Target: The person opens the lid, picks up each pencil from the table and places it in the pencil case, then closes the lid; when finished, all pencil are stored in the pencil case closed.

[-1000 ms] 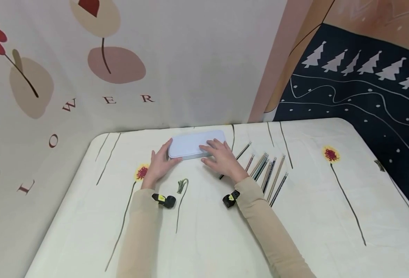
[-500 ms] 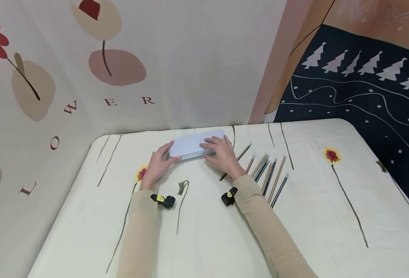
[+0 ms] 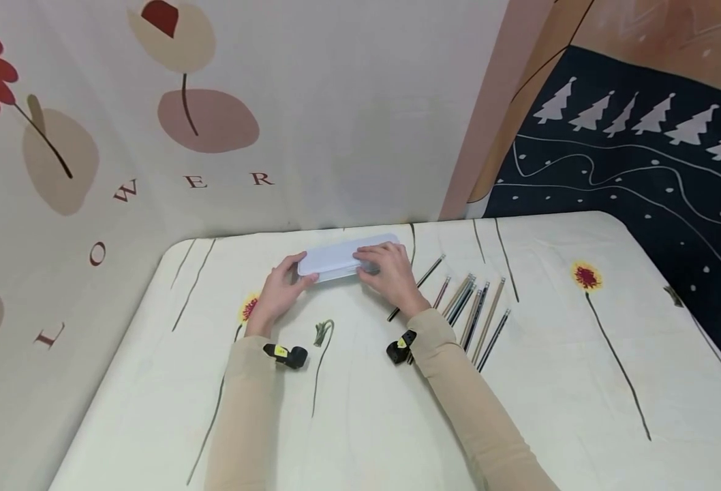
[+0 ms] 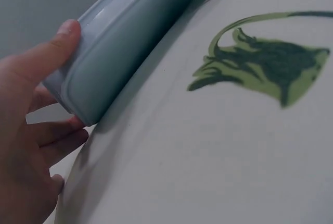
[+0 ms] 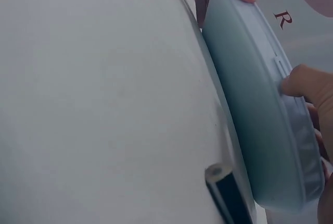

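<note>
A pale blue plastic pencil case [image 3: 331, 257] lies near the far edge of the table, its lid down. My left hand [image 3: 278, 293] holds the left end, with the thumb on the near edge and fingers round the end. On the right part, my right hand [image 3: 394, 278] has curled fingers on the lid. In the right wrist view its thumb presses by the latch [image 5: 282, 66] on the long side. The greenish underside of the case [image 4: 125, 57] shows in the left wrist view, so the case looks tilted. Its inside is hidden.
Several pencils [image 3: 473, 315] lie fanned out to the right of the case, partly behind the right forearm. One dark pencil [image 3: 429, 270] lies nearest to the case. The white tablecloth [image 3: 348, 409] has printed flowers. A patterned wall cloth [image 3: 360, 136] rises behind the table.
The right hand's fingers have curled more and its thumb has come to the near side of the case. The case's near side shows more, its lid less. The left hand stays at its end.
</note>
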Demonstrator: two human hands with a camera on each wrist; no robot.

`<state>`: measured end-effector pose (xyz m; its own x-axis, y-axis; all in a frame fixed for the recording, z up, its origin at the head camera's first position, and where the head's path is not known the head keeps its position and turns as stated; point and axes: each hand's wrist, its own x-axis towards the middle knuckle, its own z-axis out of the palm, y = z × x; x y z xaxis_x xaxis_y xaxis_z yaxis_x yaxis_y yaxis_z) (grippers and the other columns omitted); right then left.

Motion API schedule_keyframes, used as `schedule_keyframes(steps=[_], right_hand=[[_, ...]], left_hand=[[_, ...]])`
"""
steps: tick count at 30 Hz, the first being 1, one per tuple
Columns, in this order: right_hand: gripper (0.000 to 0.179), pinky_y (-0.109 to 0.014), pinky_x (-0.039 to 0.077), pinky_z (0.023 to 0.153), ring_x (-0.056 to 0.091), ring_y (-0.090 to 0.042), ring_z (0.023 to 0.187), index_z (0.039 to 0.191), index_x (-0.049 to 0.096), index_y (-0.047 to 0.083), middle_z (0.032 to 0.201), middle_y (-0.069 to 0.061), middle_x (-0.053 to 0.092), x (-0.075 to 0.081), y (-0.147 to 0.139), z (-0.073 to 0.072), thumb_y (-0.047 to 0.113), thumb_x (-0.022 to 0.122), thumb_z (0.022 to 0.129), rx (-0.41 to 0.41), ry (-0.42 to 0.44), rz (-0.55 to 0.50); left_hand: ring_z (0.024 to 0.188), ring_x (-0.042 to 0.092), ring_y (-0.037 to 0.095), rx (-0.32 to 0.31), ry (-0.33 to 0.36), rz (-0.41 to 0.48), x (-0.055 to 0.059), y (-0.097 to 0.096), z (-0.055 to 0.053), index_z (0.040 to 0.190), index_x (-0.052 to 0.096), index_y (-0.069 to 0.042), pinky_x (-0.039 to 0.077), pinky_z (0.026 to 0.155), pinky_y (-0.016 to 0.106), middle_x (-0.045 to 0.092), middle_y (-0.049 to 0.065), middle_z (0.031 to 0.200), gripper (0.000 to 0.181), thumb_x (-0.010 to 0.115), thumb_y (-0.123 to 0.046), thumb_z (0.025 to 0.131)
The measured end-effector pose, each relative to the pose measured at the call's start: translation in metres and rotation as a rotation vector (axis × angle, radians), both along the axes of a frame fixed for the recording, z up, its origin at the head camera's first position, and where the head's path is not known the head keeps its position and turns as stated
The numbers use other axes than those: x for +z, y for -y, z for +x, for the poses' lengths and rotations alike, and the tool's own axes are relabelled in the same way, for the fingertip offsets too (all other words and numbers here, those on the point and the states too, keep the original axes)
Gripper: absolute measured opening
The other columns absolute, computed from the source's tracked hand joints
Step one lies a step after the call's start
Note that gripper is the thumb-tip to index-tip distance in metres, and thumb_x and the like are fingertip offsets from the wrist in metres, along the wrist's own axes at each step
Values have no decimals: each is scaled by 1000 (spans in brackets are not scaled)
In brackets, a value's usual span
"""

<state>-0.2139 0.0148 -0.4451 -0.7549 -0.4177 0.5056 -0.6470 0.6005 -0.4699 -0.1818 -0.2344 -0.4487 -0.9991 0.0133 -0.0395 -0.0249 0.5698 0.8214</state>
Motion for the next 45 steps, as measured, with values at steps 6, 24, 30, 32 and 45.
schedule_keyframes(steps=[6, 24, 30, 32, 45], right_hand=[[24, -39, 42, 91, 61, -23, 97, 106, 75, 7, 108, -6, 71, -1, -3, -3, 12, 72, 83, 49, -139, -37], [22, -39, 45, 79, 62, -22, 84, 101, 77, 7, 98, -5, 73, 1, -4, -3, 10, 74, 79, 84, -257, -5], [20, -36, 44, 71, 61, -22, 81, 98, 77, 7, 97, -4, 73, 1, -4, -3, 9, 74, 79, 90, -302, -13], [20, -35, 43, 69, 62, -21, 80, 97, 78, 7, 97, -4, 74, 1, -4, -3, 10, 74, 78, 89, -323, -15], [18, -35, 42, 67, 62, -22, 80, 98, 77, 6, 95, -5, 74, 0, -4, -3, 10, 75, 80, 114, -361, -15]], left_hand=[[140, 27, 30, -15, 0, 83, 3, -2, 2, 140, 43, -5, 15, 116, 42, 39, 18, 148, 62, 67, -34, 92], [133, 36, 31, 10, 19, 166, 3, -5, -2, 135, 42, 1, 16, 115, 39, 43, 21, 141, 60, 72, -17, 87], [137, 31, 31, 9, 20, 211, 4, -6, -1, 135, 41, 4, 15, 116, 38, 41, 22, 143, 58, 70, -14, 88], [138, 30, 30, 13, 20, 223, 4, -6, 0, 135, 41, 4, 15, 116, 38, 40, 22, 144, 57, 70, -13, 88], [136, 33, 32, 37, 25, 249, 1, -7, 0, 136, 40, 4, 16, 116, 39, 42, 23, 142, 58, 69, -10, 88]])
